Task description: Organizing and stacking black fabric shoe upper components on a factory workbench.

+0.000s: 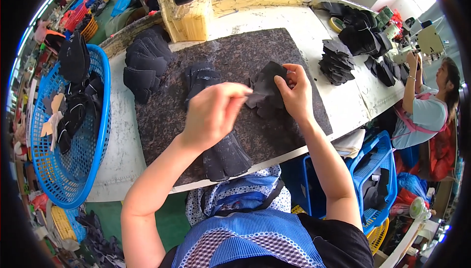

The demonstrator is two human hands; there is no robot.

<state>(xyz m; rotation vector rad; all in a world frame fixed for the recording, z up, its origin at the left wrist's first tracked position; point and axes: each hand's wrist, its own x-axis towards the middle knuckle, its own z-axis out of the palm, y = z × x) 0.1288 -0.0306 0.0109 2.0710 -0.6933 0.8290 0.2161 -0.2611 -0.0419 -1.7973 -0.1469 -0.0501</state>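
Observation:
My right hand (298,94) grips a dark, curved cut fabric piece (269,82) between thumb and fingers, over the right part of a speckled dark mat (171,116). More dark pieces lie beneath it, partly hidden. My left hand (213,116) is raised beside it, thumb and fingers pinched together at the piece's left edge. Motion smears those fingertips, so whatever they pinch cannot be made out. Under my left hand a row of overlapping dark fabric pieces (225,157) runs across the mat, its middle covered by the hand.
Left of the mat, dark pieces (144,62) lie fanned out. A blue basket (104,121) holds more dark parts. A yellowed block (189,20) carries a black tapered horn at the back. Dark stacks (336,62) sit at right, where another person (424,106) works near a machine.

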